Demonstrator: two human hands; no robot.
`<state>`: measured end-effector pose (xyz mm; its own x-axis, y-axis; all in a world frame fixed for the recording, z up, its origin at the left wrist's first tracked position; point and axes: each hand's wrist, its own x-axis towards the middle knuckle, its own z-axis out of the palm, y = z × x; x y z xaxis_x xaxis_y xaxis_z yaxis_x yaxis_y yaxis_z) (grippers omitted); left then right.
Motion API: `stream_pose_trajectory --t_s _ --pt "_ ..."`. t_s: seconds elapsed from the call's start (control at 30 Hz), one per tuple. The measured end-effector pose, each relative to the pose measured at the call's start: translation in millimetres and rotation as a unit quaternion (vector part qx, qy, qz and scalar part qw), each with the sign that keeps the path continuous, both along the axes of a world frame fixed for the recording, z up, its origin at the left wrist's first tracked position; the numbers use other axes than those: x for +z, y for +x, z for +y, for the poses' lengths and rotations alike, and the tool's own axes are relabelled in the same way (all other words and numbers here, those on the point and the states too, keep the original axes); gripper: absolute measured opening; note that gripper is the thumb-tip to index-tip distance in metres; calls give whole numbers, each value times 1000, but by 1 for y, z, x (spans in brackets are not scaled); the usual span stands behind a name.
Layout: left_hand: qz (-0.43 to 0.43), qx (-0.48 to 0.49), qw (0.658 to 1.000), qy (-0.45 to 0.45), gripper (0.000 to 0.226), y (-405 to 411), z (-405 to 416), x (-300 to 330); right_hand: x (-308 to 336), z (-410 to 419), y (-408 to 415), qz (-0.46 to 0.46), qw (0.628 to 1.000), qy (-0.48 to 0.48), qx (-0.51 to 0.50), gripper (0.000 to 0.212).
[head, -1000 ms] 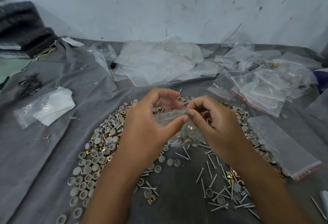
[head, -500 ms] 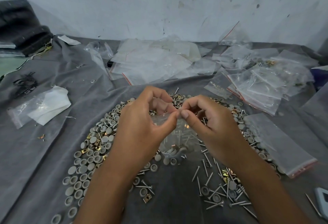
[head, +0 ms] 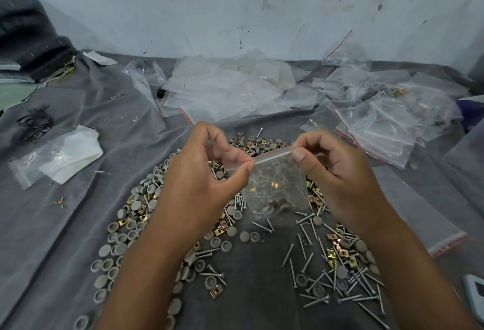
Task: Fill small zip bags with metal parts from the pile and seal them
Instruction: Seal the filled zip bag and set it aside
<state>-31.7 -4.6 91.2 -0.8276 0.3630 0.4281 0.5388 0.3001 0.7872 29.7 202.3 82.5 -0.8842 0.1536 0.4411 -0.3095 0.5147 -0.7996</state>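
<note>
Two hands, left (head: 201, 180) and right (head: 337, 172), pinching the zip bag (head: 275, 183) along its top strip. Screws inside. Parts pile (head: 136, 214) at 6 o'clock below.

We see a clear zip bag (head: 277, 185) showing silver screws and glints of gold through its film, over a dark grey cloth (head: 65, 225). On it the pile (head: 136, 214) mixes pale grey round caps, brassy gold square clips and silver screws (head: 348, 285). The empty bags (head: 225, 89) are transparent with thin red strips along the zip edge, one clear bag (head: 57, 157) holds white sheet, and the wall (head: 235, 7) is whitish with dark scuffs
</note>
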Motion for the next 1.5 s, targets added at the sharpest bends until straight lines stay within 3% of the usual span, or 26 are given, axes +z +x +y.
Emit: stream_pose_trajectory --t_s 0.63,0.73,0.87,1.1,1.2,1.3,1.4,1.5 --pt "10 -23 999 45 36 -2 -3 -1 1 6 4 -38 996 -73 32 16" --pt "13 -26 998 50 36 -4 -2 -2 3 1 2 -37 998 -8 42 22" --pt "-14 -14 999 38 28 -5 2 -8 7 3 -8 -36 998 30 40 5" --pt "-80 6 996 -25 39 -9 12 -32 53 92 -73 -29 991 68 -108 3" --pt "-79 9 992 -93 45 -8 21 -45 94 155 -105 23 966 130 -224 18" --pt "-79 -11 983 -165 49 -4 25 -55 115 205 -120 42 940 197 -276 24" --pt "-84 -21 982 -165 51 -7 21 -57 99 239 -125 10 919 270 -288 16" --pt "-81 -5 985 -154 60 -12 13 -53 48 267 -118 -78 888 337 -302 6"
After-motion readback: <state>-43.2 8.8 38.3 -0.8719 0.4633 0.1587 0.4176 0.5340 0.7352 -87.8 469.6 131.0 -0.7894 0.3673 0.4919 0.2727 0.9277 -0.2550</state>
